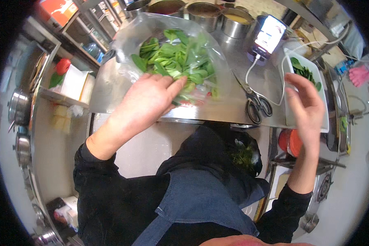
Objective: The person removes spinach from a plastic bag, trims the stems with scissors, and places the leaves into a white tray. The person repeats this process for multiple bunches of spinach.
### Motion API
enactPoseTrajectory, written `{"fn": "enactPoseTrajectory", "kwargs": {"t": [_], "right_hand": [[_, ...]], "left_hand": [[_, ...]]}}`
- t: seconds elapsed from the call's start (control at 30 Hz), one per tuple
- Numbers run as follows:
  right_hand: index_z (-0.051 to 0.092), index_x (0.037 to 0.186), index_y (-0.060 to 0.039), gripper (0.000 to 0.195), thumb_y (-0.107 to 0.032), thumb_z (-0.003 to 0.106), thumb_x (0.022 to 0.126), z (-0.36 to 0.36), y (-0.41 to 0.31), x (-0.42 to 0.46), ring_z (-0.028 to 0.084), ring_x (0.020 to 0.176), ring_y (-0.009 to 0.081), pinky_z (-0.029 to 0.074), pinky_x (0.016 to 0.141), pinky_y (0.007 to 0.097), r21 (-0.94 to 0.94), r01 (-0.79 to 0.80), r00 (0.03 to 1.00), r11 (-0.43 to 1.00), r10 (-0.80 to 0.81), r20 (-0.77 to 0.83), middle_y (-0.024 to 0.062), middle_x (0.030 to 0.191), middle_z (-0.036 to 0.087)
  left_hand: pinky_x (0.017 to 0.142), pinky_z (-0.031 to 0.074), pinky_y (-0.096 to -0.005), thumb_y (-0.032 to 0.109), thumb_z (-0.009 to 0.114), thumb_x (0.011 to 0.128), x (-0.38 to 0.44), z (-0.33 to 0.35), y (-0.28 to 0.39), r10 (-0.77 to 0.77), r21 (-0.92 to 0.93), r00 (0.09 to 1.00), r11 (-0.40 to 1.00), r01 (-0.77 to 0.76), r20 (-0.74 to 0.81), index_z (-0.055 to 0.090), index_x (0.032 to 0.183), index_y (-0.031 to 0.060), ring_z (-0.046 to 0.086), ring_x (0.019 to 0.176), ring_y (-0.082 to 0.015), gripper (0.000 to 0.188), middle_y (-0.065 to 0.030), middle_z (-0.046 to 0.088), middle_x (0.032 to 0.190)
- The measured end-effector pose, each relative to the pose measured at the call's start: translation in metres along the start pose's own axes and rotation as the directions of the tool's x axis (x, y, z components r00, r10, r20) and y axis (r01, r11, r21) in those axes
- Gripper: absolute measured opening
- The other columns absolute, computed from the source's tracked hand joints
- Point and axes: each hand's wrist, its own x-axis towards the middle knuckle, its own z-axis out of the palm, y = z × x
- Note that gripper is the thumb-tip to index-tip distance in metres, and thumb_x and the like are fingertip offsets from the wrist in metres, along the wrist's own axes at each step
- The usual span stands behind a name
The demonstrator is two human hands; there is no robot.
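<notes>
My left hand (147,100) lies at the near edge of a clear plastic bag (127,40) full of leafy greens (172,57); its fingertips touch the leaves, and whether they grip any is unclear. My right hand (309,107) is raised over the near part of a white plastic tub (324,115), thumb and fingers apart, with nothing seen between them. Dark green leaves (303,70) lie inside that tub. Between the bag and the tub, black-handled scissors (255,106) rest on the steel table (233,107).
A lit phone (269,37) stands behind the scissors, its white cable (249,72) looping beside them. Several steel pots (204,18) line the back. Below the table edge hangs or stands a black bag (246,153) with green scraps. A shelf with boxes (75,81) is at left.
</notes>
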Motion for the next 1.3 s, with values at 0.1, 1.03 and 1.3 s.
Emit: {"fn": "enactPoseTrajectory", "kwargs": {"t": [0.1, 1.03, 1.3], "right_hand": [[0.067, 0.132, -0.0001, 0.036, 0.005, 0.062, 0.096, 0.077, -0.027, 0.010, 0.064, 0.125, 0.0228, 0.054, 0.106, 0.0368, 0.073, 0.202, 0.925, 0.977, -0.214, 0.314, 0.0112, 0.130, 0.070], [0.072, 0.087, -0.0057, 0.011, -0.009, 0.062, 0.085, 0.266, -0.015, 0.026, 0.065, 0.093, 0.0317, 0.052, 0.078, 0.0466, -0.311, 0.737, 0.647, 0.600, -0.493, 0.582, 0.0111, 0.089, 0.070], [0.074, 0.106, -0.0105, 0.020, -0.017, 0.057, 0.099, 0.267, -0.015, 0.021, 0.067, 0.107, 0.0318, 0.053, 0.092, 0.0471, -0.539, 0.647, 0.723, 0.539, -0.209, 0.659, 0.0119, 0.103, 0.073]], "left_hand": [[0.082, 0.056, -0.0466, 0.016, 0.071, 0.081, -0.021, 0.017, -0.004, 0.013, 0.028, 0.991, 0.999, -0.017, 0.130, 0.065, 0.126, 0.0049, 0.069, 0.091, -0.0330, 0.046, -0.0107, 0.068, 0.095], [0.083, 0.060, -0.0495, 0.005, 0.063, 0.085, -0.013, 0.028, -0.089, -0.399, 0.157, 0.911, 0.911, 0.381, 0.103, 0.077, 0.096, -0.0002, 0.073, 0.097, -0.0429, 0.018, -0.0227, 0.075, 0.098], [0.081, 0.061, -0.0529, 0.012, 0.057, 0.095, 0.024, 0.083, -0.156, -0.563, 0.263, 0.794, 0.821, 0.506, 0.229, 0.071, 0.099, -0.0002, 0.074, 0.098, -0.0437, 0.019, -0.0260, 0.075, 0.101]]}}
